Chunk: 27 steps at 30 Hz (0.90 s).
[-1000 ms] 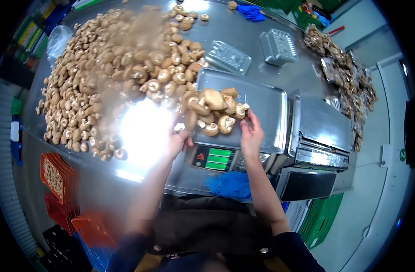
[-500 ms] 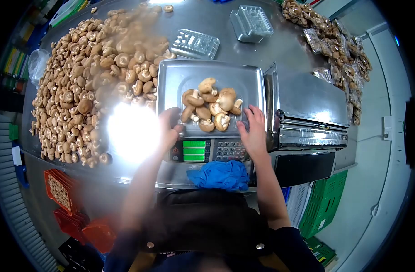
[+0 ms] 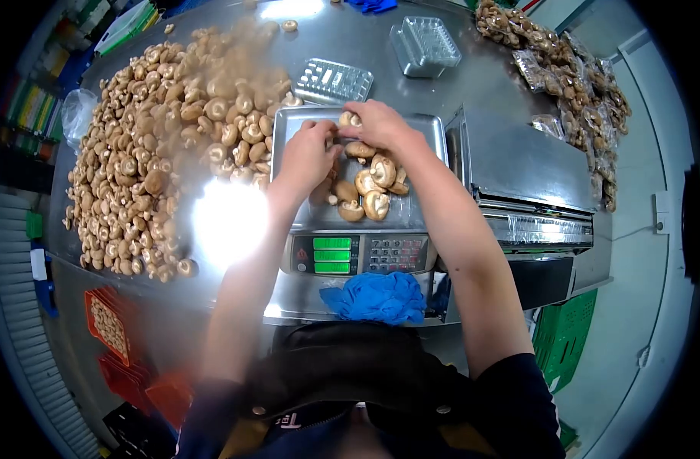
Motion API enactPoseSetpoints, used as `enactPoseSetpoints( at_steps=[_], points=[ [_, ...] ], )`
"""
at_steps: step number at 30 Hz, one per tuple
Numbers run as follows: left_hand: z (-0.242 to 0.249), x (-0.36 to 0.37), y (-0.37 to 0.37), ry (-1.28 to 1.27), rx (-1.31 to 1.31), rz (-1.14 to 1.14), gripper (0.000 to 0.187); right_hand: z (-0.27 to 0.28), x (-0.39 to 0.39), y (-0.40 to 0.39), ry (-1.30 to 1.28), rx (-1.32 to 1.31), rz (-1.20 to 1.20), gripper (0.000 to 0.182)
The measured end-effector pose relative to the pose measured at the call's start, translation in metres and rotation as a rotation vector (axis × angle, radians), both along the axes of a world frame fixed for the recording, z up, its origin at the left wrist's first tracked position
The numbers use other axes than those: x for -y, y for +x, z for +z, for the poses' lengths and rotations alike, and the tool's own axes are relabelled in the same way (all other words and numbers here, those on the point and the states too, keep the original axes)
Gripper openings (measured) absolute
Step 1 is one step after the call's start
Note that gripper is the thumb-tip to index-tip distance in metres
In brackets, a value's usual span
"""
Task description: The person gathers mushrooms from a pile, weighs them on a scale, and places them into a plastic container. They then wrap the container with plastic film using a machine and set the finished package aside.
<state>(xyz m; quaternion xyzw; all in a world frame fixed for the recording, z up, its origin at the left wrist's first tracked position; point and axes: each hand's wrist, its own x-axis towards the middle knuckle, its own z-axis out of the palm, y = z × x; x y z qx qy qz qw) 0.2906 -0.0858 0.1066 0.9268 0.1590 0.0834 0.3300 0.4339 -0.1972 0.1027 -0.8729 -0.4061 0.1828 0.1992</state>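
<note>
A small group of brown shiitake mushrooms (image 3: 370, 177) lies on the steel pan (image 3: 284, 122) of a digital scale (image 3: 357, 253). Over the far side of the group, my right hand (image 3: 378, 126) has its fingers closed round a pale-stemmed shiitake mushroom (image 3: 350, 119). My left hand (image 3: 309, 157) curls over the left side of the group, its fingers bent against a mushroom that they mostly hide. Both hands are close together above the pan. The scale's green displays (image 3: 332, 255) are lit, their digits too blurred to read.
A big heap of shiitake mushrooms (image 3: 128, 164) covers the table's left. Clear plastic trays (image 3: 426, 46) and another clear tray (image 3: 334, 81) lie beyond the scale. A wrapping machine (image 3: 529, 164) stands right, packed mushrooms (image 3: 587, 115) behind it. Crumpled blue plastic (image 3: 376, 297) sits in front.
Both hands have moved from the pan's near corners forward and inward onto the mushrooms. My right hand has closed round the farthest one; my left now covers those on the left.
</note>
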Motion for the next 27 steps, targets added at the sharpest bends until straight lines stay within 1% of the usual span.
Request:
enactPoseSetpoints(
  at_steps=[2, 3, 5, 6, 7, 8, 9, 10, 12, 13, 14, 15, 17, 18, 19, 20, 22, 23, 24, 25, 26, 27],
  points=[
    [-0.007, 0.0, 0.002, -0.004, 0.058, 0.049, 0.025, -0.009, -0.002, 0.012, 0.085, -0.075, 0.041, 0.047],
    [-0.013, -0.001, 0.004, -0.026, 0.061, 0.056, 0.024, -0.013, 0.0, 0.017, 0.121, -0.114, 0.067, 0.044],
    [-0.02, -0.006, 0.009, -0.073, 0.073, 0.081, 0.023, -0.009, 0.01, 0.017, 0.196, -0.35, -0.083, 0.038],
    [-0.019, -0.009, 0.008, -0.187, 0.083, 0.099, 0.024, -0.005, 0.014, 0.018, 0.235, -0.467, -0.157, 0.035],
    [-0.017, -0.012, 0.005, -0.303, 0.091, 0.115, 0.025, -0.013, 0.018, 0.024, 0.262, -0.35, -0.194, 0.037],
    [-0.01, -0.012, 0.001, -0.419, 0.097, 0.131, 0.026, -0.012, 0.025, 0.026, 0.396, -0.431, -0.268, 0.038],
    [0.006, -0.005, -0.009, -0.436, 0.164, 0.11, 0.028, -0.007, 0.034, 0.023, 0.531, -0.513, -0.343, 0.038],
    [-0.001, 0.0, -0.018, -0.489, 0.262, 0.022, 0.028, -0.004, 0.042, 0.019, 0.666, -0.597, -0.42, 0.039],
    [-0.004, 0.016, -0.035, -0.385, 0.292, -0.136, 0.029, -0.002, 0.054, 0.014, 0.748, -0.645, -0.457, 0.038],
    [-0.002, 0.02, -0.039, -0.152, 0.26, -0.211, 0.03, 0.0, 0.058, 0.009, 0.79, -0.666, -0.475, 0.038],
    [-0.001, 0.024, -0.041, 0.082, 0.229, -0.285, 0.031, 0.004, 0.061, 0.002, 0.798, -0.653, -0.438, 0.037],
    [-0.005, 0.026, -0.043, 0.106, 0.265, -0.272, 0.037, 0.009, 0.064, -0.008, 0.807, -0.64, -0.403, 0.037],
    [-0.007, 0.021, -0.045, -0.096, 0.359, -0.217, 0.037, 0.022, 0.066, -0.03, 0.869, -0.648, -0.332, 0.038],
    [-0.002, 0.021, -0.047, -0.197, 0.403, -0.186, 0.038, 0.03, 0.063, -0.039, 0.872, -0.52, -0.237, 0.039],
    [0.008, 0.023, -0.052, -0.479, 0.268, -0.01, 0.035, 0.039, 0.059, -0.048, 0.874, -0.394, -0.142, 0.039],
    [0.018, 0.019, -0.05, -0.785, 0.309, 0.064, 0.036, 0.047, 0.055, -0.058, 0.872, -0.269, -0.047, 0.04],
    [0.035, 0.013, -0.052, -1.48, 0.418, 0.058, 0.038, 0.067, 0.045, -0.082, 0.779, -0.134, 0.117, 0.041],
    [0.039, 0.012, -0.059, -1.438, 0.417, 0.044, 0.038, 0.072, 0.042, -0.092, 0.638, -0.151, 0.167, 0.042],
    [0.041, 0.011, -0.066, -1.396, 0.419, 0.029, 0.038, 0.077, 0.039, -0.095, 0.655, -0.324, 0.272, 0.043],
    [0.041, 0.009, -0.071, -1.296, 0.448, 0.035, 0.036, 0.073, 0.04, -0.094, 0.649, -0.239, 0.257, 0.043],
    [0.046, -0.002, -0.089, -1.271, 0.394, 0.093, 0.032, 0.069, 0.041, -0.089, 0.643, -0.153, 0.245, 0.043],
    [0.044, -0.009, -0.104, -1.093, 0.428, 0.229, 0.03, 0.065, 0.041, -0.08, 0.612, -0.312, 0.101, 0.043]
  ],
)
